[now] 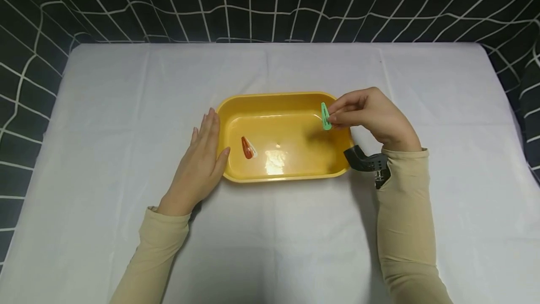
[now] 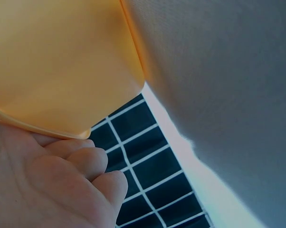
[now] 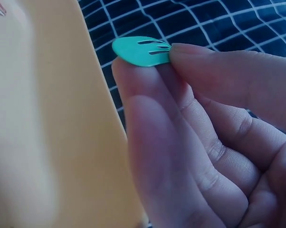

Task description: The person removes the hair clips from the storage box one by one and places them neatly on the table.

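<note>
A green snap hair clip (image 1: pixel 326 117) is pinched between the thumb and fingers of my right hand (image 1: pixel 371 114), above the right end of a yellow tray (image 1: pixel 291 178). The right wrist view shows the clip (image 3: pixel 140 51) at the fingertips, its slots visible. Flat against the tray's left end, my left hand (image 1: pixel 195 168) touches the rim with fingers extended. Inside the tray, toward its left, lie a red hair clip (image 1: pixel 246 148) and a white one (image 1: pixel 254 150), partly overlapping. In the left wrist view, the left hand (image 2: pixel 57 180) lies beside the tray's wall (image 2: pixel 76 71).
A white cloth (image 1: pixel 270 233) covers the table beneath the tray. Dark fabric with a white grid (image 1: pixel 261 8) borders the table at the back and both sides. A black strap (image 1: pixel 364 159) projects from the right sleeve close to the tray's right end.
</note>
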A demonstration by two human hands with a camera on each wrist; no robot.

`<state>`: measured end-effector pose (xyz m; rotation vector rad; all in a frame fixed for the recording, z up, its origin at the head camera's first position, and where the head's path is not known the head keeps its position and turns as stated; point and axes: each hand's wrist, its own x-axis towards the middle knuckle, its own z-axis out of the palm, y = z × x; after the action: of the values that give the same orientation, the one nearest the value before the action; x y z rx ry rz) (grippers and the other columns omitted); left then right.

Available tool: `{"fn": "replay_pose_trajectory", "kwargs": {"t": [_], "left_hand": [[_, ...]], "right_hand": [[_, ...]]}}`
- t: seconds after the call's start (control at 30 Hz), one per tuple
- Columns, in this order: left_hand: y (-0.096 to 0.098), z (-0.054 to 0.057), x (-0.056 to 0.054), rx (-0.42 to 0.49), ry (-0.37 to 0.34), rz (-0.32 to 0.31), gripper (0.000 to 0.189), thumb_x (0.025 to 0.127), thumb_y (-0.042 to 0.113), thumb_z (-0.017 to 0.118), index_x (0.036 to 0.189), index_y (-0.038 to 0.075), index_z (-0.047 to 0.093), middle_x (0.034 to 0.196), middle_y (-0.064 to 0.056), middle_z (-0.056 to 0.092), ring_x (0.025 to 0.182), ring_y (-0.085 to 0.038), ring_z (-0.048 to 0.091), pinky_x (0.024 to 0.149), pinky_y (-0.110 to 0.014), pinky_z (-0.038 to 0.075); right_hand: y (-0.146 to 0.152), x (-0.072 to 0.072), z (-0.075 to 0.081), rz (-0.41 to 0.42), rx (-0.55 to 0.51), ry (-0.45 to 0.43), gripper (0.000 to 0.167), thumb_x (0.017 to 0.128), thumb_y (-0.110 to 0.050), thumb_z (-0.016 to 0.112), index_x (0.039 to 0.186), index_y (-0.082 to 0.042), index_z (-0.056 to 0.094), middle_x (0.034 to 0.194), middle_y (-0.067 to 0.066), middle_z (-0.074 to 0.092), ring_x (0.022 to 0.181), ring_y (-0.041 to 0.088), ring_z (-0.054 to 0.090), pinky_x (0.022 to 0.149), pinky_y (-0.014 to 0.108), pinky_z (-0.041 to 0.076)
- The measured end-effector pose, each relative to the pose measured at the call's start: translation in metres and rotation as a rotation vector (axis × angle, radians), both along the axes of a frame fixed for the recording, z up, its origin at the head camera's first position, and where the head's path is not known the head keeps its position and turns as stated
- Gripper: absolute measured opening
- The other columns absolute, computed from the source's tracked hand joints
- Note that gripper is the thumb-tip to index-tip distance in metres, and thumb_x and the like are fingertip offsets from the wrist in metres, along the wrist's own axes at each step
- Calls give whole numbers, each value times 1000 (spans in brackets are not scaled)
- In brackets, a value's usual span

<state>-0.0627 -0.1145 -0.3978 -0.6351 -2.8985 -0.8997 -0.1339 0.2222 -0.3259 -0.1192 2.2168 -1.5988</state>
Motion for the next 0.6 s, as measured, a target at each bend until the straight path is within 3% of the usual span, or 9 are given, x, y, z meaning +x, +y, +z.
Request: {"fn": "replay_pose_trajectory", "kwargs": {"t": [0.6], "left_hand": [[0,0,0,3,8,-2,65,100,21,41,147,-9,9,156,-19,6,143,-31,7,114,-44,6]], "right_hand": [[21,2,-4,-42,-52,-5,9,81,3,69,88,-1,72,77,7,71,66,21,68,68,34,56]]}}
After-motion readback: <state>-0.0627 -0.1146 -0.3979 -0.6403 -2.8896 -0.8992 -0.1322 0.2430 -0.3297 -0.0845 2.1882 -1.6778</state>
